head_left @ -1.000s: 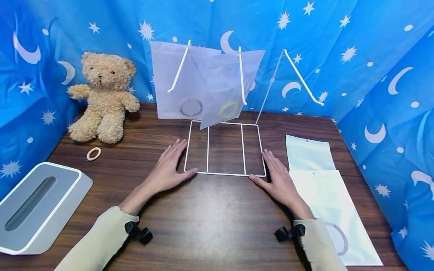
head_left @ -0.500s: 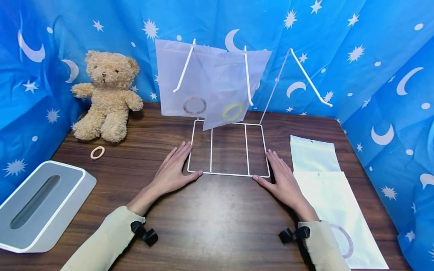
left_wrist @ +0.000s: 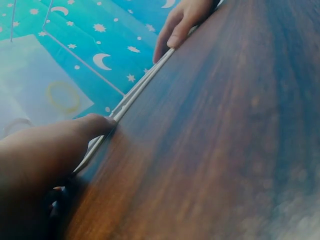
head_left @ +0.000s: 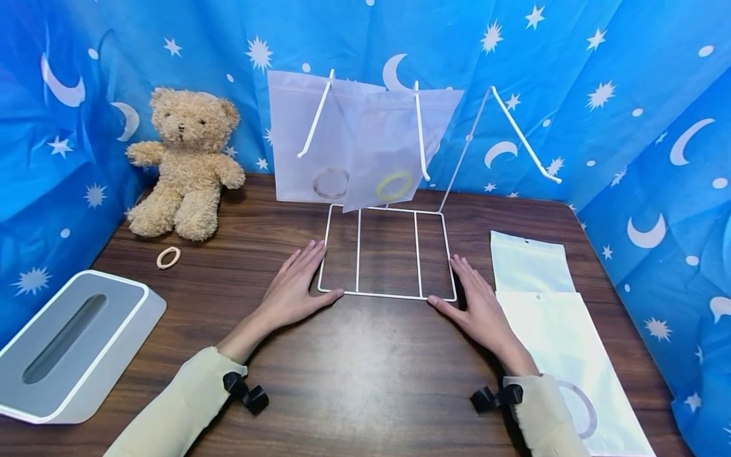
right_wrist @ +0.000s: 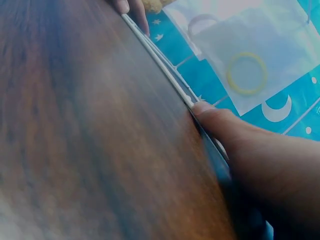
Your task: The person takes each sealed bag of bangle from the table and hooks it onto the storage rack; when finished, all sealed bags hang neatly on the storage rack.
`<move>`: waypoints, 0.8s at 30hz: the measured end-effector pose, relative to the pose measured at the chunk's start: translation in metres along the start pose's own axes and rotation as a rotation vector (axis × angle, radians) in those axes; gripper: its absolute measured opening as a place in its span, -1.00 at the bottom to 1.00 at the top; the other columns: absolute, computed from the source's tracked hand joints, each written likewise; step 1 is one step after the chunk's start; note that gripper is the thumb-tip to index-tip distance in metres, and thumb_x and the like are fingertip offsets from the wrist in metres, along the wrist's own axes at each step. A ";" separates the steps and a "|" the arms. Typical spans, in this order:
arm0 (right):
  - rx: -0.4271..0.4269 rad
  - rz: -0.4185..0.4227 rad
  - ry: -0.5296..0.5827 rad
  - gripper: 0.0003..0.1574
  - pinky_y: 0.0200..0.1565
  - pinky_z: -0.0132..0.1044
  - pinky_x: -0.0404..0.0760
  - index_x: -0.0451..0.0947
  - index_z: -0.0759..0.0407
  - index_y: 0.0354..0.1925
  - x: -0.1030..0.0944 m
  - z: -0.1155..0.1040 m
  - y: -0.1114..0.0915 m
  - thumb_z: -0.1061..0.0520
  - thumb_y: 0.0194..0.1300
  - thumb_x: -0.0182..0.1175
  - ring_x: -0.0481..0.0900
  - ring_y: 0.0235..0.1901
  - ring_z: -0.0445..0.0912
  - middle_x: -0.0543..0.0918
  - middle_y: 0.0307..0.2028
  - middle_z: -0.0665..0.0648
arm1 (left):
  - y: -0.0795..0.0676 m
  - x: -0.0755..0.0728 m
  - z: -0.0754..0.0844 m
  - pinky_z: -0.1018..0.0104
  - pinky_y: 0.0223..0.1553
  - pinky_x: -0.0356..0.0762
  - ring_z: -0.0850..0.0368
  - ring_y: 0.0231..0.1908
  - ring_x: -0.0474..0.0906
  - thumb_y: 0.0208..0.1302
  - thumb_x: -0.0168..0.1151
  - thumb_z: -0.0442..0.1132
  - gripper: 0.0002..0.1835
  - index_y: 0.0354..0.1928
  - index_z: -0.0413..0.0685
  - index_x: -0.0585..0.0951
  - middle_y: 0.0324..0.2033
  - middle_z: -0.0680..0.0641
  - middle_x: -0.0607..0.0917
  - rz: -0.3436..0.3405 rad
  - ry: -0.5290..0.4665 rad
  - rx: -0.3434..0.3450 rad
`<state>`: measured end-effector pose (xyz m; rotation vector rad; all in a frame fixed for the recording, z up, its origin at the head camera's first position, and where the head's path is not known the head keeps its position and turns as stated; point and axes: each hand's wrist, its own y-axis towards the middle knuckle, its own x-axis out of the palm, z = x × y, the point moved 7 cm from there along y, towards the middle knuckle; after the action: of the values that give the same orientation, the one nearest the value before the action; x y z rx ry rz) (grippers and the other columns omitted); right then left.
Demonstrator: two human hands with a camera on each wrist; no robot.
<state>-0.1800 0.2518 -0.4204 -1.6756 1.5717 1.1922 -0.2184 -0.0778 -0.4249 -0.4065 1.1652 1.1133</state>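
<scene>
A white wire display rack (head_left: pixel 388 296) with three long hooks stands on the table. My left hand (head_left: pixel 291 289) lies at the base's left front corner, fingers straight along its side and thumb on the front bar. Mirroring it, my right hand (head_left: pixel 480 311) rests at the right front corner, thumb tip on the front bar (right_wrist: pixel 170 77). From the left hook hangs a translucent bag (head_left: pixel 294 114) with a brownish ring inside. On the middle hook another bag (head_left: pixel 382 143) holds a yellow ring (right_wrist: pixel 229 75) and overlaps the first. The right hook (head_left: pixel 522 139) carries nothing.
Two pale bags (head_left: pixel 531 263) (head_left: pixel 559 343) lie at the right, the nearer one with a ring inside. A teddy bear (head_left: pixel 185 165) sits back left, near a small wooden ring (head_left: pixel 160 260). A tissue box (head_left: pixel 122 336) stands front left; a blue curtain (head_left: pixel 571 82) encloses the table.
The head view has shifted slightly, so everything appears a little further right. Both hands keep their places at the rack's base. The lower corner of the middle hook's bag has swayed a little.
</scene>
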 end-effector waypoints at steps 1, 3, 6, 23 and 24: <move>0.003 0.015 0.028 0.11 0.35 0.21 0.07 0.09 0.12 0.51 -0.002 0.000 0.000 -0.36 0.24 0.24 0.01 0.45 0.16 0.09 0.49 0.21 | 0.000 0.000 0.000 0.09 0.45 -0.14 0.00 0.47 -0.04 0.19 0.12 0.43 0.07 0.49 -0.22 0.16 0.47 -0.13 0.18 -0.003 0.001 0.000; 0.012 0.047 0.080 0.03 0.33 0.25 0.09 0.14 0.14 0.49 -0.011 -0.002 0.000 -0.29 0.27 0.26 0.03 0.45 0.18 0.10 0.48 0.22 | 0.000 0.001 0.000 0.09 0.45 -0.14 0.00 0.47 -0.04 0.19 0.12 0.43 0.07 0.49 -0.22 0.16 0.47 -0.13 0.17 -0.007 0.003 0.000; 0.034 0.101 0.129 -0.05 0.30 0.28 0.13 0.17 0.16 0.47 -0.033 -0.002 -0.003 -0.19 0.31 0.27 0.07 0.42 0.22 0.14 0.47 0.25 | 0.000 0.002 -0.001 0.08 0.45 -0.14 -0.01 0.47 -0.04 0.20 0.11 0.42 0.06 0.49 -0.23 0.15 0.47 -0.14 0.17 -0.015 -0.002 -0.001; 0.818 -0.243 -0.126 0.30 0.05 0.53 0.21 -0.17 0.60 0.41 -0.123 0.123 -0.110 -0.31 0.28 0.21 0.03 0.14 0.60 0.03 0.15 0.74 | -0.002 0.001 -0.002 0.08 0.45 -0.13 0.01 0.47 -0.03 0.18 0.09 0.45 0.08 0.49 -0.21 0.16 0.47 -0.13 0.17 -0.006 0.014 -0.005; 0.841 -0.269 -0.122 0.37 0.06 0.52 0.22 -0.19 0.62 0.40 -0.122 0.127 -0.113 -0.38 0.25 0.20 0.03 0.13 0.60 0.04 0.14 0.74 | -0.002 0.001 -0.002 0.08 0.45 -0.14 0.01 0.47 -0.03 0.18 0.09 0.45 0.08 0.49 -0.21 0.16 0.47 -0.13 0.17 -0.006 0.015 -0.004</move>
<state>-0.0906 0.4387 -0.3919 -1.1653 1.4194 0.3803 -0.2174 -0.0793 -0.4274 -0.4218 1.1746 1.1089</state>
